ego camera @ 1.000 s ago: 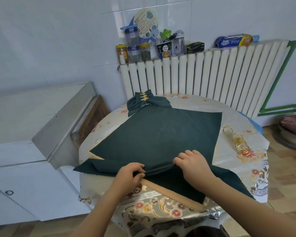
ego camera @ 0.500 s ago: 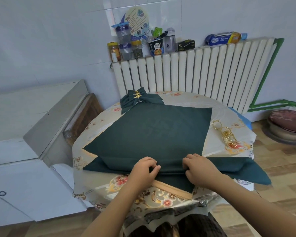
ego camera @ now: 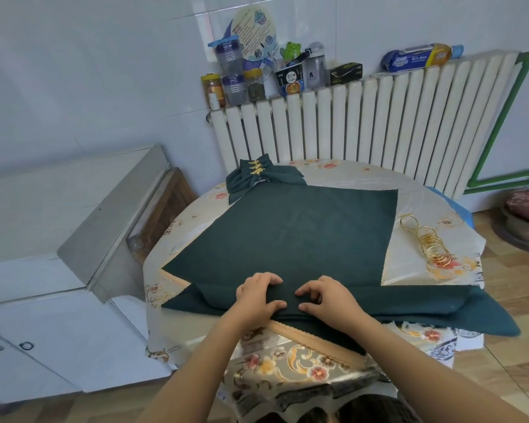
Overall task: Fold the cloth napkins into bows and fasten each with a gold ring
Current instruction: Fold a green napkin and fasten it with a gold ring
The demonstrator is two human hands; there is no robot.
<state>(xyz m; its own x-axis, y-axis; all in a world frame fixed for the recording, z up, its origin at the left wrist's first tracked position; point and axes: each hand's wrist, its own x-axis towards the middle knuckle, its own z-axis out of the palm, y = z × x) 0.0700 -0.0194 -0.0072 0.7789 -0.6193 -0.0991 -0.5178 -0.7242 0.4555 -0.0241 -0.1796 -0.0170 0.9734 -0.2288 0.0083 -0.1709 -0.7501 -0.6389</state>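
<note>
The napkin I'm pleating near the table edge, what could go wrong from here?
1. The napkin's right end hangs past the table edge; its weight may drag the pleats loose.
2. Both hands, left and right, pinch only the middle, so the outer folds could spread.
3. The rings lie off to the right; reaching for one likely means letting go with one hand.

Your napkin (ego camera: 293, 233) lies mid-table (ego camera: 440, 190); finished bows (ego camera: 257, 175) behind it at left, rings (ego camera: 431, 245) to its right.
</note>
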